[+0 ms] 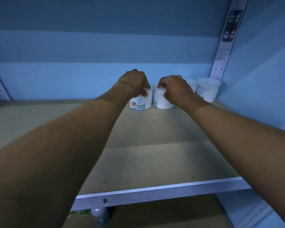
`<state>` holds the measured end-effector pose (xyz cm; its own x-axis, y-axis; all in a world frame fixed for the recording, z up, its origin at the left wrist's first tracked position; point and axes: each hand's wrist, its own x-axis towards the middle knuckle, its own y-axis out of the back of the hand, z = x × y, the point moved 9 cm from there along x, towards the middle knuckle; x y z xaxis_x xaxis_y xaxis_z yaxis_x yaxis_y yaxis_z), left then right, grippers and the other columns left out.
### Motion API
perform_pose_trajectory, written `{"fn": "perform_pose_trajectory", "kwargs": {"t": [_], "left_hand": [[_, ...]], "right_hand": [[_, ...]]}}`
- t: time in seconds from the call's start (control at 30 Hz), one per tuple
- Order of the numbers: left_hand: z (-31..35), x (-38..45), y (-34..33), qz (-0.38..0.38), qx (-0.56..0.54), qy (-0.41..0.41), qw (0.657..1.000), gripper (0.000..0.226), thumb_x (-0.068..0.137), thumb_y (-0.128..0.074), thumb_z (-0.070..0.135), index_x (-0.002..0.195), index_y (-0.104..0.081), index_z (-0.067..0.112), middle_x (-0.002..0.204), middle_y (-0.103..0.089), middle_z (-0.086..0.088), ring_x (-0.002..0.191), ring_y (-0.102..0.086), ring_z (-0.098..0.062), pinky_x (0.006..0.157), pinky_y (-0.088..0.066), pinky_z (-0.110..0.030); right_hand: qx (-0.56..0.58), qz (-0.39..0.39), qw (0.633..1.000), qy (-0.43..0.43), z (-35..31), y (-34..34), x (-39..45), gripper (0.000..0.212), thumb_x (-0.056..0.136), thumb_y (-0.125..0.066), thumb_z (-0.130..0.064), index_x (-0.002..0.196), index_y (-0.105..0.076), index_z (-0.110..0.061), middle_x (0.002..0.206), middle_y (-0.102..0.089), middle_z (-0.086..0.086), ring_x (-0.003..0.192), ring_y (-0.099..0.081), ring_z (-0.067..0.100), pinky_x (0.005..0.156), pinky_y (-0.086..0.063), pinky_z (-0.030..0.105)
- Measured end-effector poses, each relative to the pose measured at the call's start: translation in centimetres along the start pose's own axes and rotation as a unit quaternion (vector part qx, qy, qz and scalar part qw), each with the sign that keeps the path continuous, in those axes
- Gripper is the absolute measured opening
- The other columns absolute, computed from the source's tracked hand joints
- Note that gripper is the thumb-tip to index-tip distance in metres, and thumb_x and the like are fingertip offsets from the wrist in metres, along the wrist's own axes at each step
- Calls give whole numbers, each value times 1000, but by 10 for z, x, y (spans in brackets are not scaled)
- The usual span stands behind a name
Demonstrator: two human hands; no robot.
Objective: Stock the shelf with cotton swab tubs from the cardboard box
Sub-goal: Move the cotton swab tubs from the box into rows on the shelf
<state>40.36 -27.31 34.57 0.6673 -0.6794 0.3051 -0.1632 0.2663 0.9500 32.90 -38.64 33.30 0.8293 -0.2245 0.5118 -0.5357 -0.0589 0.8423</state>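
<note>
Setting two tubs down at the shelf's back; my left hand pinches the left tub, my right hand curls over the right tub; I'd nudge both rightward against the placed tubs, labels forward; box unseen.

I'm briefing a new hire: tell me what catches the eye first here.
Two bare arms reach to the back of the shelf, the left hand and the right hand each holding a cotton swab tub from above. Two more tubs stand in the back right corner.
</note>
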Motion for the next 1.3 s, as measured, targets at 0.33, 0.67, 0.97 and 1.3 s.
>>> {"fn": "perform_pose_trajectory", "kwargs": {"t": [0.33,0.67,0.97,1.3], "left_hand": [[-6,29,-12,2,17,-14,1000,46,85,-74,37,129,-64,28,135,-55,-3,126,-47,-26,103,-42,-37],[-9,33,-18,9,14,-1,1000,48,88,-70,38,134,-60,29,140,-52,-3,128,-47,-26,102,-39,-35],[-2,19,-26,-40,6,-19,999,66,89,-68,39,148,-42,21,151,-41,-4,141,-32,-23,112,-29,-35],[6,-33,-4,-86,-7,-30,996,60,69,-77,50,119,-59,21,124,-58,-3,115,-55,-26,92,-47,-37]], "right_hand": [[-14,-6,1000,-11,12,-12,26,44,86,-59,7,120,-68,-19,121,-65,8,115,-57,27,89,-46,31],[-17,-24,1000,-5,18,-22,36,44,86,-58,5,121,-63,-20,124,-61,9,115,-54,27,82,-38,26],[23,-96,995,-11,20,-24,30,60,86,-74,-11,140,-51,-23,141,-46,10,131,-44,28,101,-39,34],[63,-118,991,10,-2,22,-20,67,77,-83,-27,138,-54,-25,135,-46,9,126,-47,29,98,-40,33]]}}
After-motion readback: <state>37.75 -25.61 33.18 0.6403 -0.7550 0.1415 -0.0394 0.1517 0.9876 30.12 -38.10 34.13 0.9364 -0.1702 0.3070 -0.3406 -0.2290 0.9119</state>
